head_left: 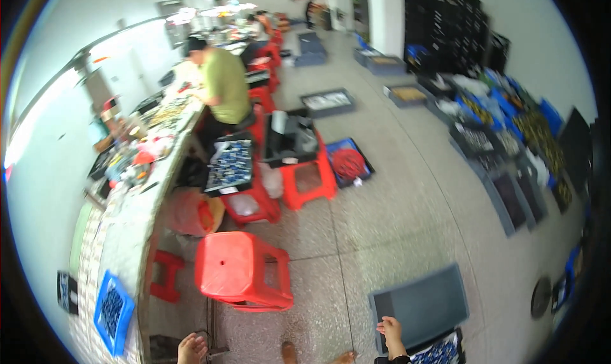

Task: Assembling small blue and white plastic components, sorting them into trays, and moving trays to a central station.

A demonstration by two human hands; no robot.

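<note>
At the lower edge my left hand (pixel 192 349) is raised with its fingers loosely curved and nothing visible in it. It is nearest to a red plastic stool (pixel 232 262) that stands beyond it. My right hand (pixel 391 330) hangs over the near left part of a grey plastic tray (pixel 426 300) on the floor. Its fingers are slightly bent and hold nothing that I can see; whether it touches the tray I cannot tell. Next to that wrist, a black tray holds small blue and silver pieces (pixel 442 352), partly cut off by the lower edge.
A long workbench (pixel 121 237) runs along the left, with a blue tray (pixel 113 313) of dark pieces. A person (pixel 223 84) in a yellow-green shirt works there. Black crates (pixel 291 138) and a tray of blue parts (pixel 230 163) rest on red stools. Filled bins (pixel 490 147) line the right.
</note>
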